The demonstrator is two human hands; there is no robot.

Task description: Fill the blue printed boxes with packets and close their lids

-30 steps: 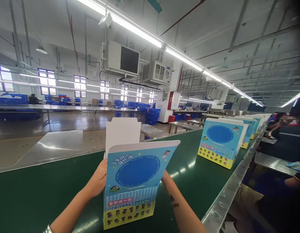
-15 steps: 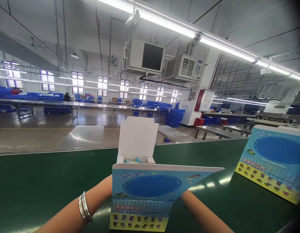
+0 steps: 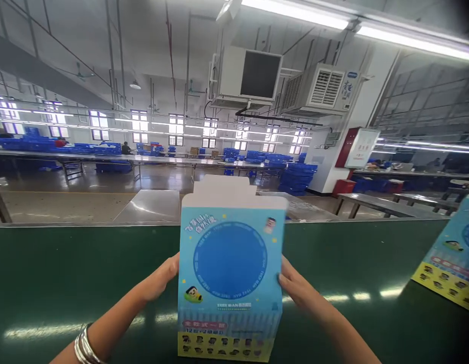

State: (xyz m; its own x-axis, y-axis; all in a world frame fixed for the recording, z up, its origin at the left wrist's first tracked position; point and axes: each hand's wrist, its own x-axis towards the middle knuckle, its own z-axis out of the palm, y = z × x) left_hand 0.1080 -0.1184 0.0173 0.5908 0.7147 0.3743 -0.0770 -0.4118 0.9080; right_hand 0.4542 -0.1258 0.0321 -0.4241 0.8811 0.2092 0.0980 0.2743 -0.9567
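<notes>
A blue and yellow printed cardboard box (image 3: 230,263) stands upright on the green work surface in front of me. Its front shows a large dark blue oval and rows of small figures. White flaps (image 3: 227,187) rise behind the front panel's top edge, and the inside is hidden. My left hand (image 3: 168,273) grips the left side, with its fingertips out of sight behind the box. On the opposite side, my right hand (image 3: 295,283) holds the box, thumb near the front edge and most other fingers hidden.
A second box (image 3: 450,253) with the same print stands at the right on the green work surface (image 3: 86,268). Beyond its far edge are metal tables (image 3: 153,205), stacked blue crates (image 3: 297,178) and a red cabinet (image 3: 348,147). A person (image 3: 126,148) is far off at the left.
The box's front panel, earlier slanting open toward me, now stands upright and hides the opening. Both hands have moved up along the sides. My view has turned right to left, shifting the second box rightward.
</notes>
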